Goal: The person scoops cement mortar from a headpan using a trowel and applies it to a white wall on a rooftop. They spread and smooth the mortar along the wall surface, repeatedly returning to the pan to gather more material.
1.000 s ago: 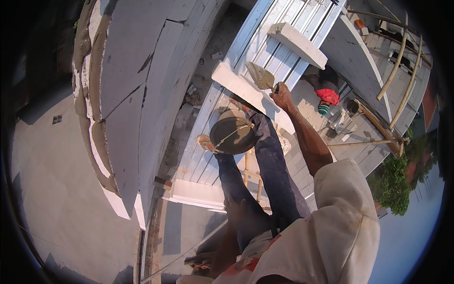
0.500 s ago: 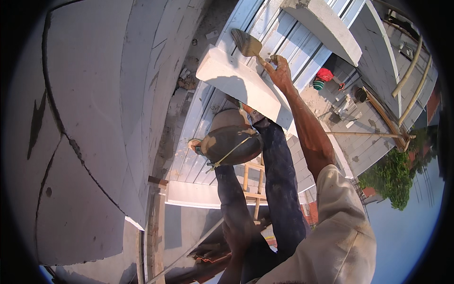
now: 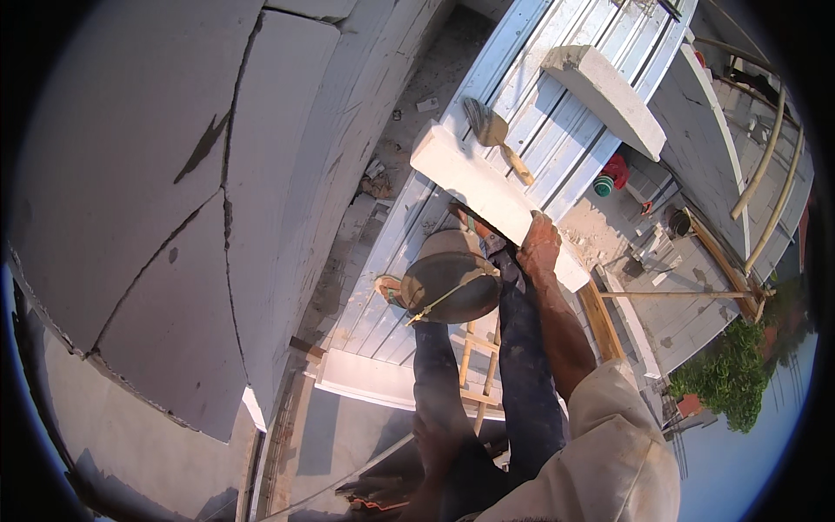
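Observation:
My right hand [image 3: 541, 245] is closed on the lower right end of a long white lightweight block [image 3: 474, 183], which lies slantwise over a ribbed metal sheet. Just beyond the block, a trowel [image 3: 489, 126] with a wooden handle rests on the sheet, apart from my hand. A dark round bucket [image 3: 452, 283] with a pale cord across it stands between my feet, in front of my legs. My left hand [image 3: 430, 439] is low against my left thigh, in shade; its fingers cannot be made out.
A second white block [image 3: 609, 100] lies farther along the metal sheet [image 3: 361, 300]. A tall block wall [image 3: 165, 217] rises at the left. A bamboo ladder [image 3: 477, 370] stands below. At the right are lower ground with a red and green item [image 3: 609, 178] and bamboo poles [image 3: 761, 165].
My right hand has let go of the trowel, which now lies on the sheet, and has come down and closed on the block's end. The whole view has shifted somewhat.

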A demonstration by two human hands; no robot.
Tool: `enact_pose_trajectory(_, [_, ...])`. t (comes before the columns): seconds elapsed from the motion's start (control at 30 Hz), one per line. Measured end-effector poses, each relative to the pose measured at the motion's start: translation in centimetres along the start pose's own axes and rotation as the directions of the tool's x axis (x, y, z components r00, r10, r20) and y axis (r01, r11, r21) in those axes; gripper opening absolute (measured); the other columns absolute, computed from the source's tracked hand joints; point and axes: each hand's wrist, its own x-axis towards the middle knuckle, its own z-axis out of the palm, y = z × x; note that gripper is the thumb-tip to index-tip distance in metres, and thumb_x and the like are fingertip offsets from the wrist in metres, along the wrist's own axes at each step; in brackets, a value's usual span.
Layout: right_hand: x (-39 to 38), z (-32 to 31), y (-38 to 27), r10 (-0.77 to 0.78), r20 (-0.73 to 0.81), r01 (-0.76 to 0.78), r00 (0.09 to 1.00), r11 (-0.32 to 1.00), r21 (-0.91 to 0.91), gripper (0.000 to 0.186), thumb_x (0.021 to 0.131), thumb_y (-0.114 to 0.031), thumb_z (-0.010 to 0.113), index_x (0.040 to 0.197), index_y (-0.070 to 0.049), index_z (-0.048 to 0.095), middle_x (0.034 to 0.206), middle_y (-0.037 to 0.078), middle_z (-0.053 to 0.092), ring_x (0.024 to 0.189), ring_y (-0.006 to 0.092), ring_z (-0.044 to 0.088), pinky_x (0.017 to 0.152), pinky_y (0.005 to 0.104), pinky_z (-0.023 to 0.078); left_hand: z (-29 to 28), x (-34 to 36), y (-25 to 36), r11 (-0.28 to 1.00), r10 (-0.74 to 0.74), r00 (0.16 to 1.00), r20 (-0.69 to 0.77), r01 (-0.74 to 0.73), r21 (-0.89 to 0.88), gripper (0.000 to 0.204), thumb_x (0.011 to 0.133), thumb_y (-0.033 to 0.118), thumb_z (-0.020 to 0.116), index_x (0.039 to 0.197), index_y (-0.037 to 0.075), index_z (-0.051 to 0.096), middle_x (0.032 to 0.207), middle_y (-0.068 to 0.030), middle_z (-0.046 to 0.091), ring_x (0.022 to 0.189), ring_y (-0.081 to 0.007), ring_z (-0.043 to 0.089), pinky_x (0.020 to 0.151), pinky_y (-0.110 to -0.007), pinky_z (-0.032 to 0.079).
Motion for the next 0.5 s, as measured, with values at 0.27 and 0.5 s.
enact_pose_trajectory(0.27, [-0.1,-8.4,1.6,-0.048,0.121,0.049,0.992,0.999,-0.005,0.062,0.071,-0.012,0.081,0.124,-0.005,0.048,0.113,0.020,0.062,0.102,0.0440,0.066,0.085,0.0557,0.056,0.3,0.2,-2.9,0.980,0.107,0.986,-0.127,-0.126,-0.155,0.099,0.089,0.046,0.074,0.163,0.001,0.024,0.150,-0.0363,0.040,0.138,-0.0558,0.042,0.115,-0.062,0.037])
enact_pose_trajectory(0.5, [-10.7,-26.0,-2.0,-0.089,0.203,0.120,0.975,0.982,-0.146,0.069,0.065,-0.016,0.081,0.125,-0.005,0.049,0.110,0.018,0.063,0.096,0.0411,0.069,0.079,0.0505,0.060,-3.4,-1.7,-3.1,0.810,0.414,0.796,-0.442,-0.544,-0.219,0.087,0.087,0.032,0.079,0.154,-0.003,0.036,0.151,-0.0346,0.040,0.138,-0.0529,0.044,0.115,-0.058,0.039])
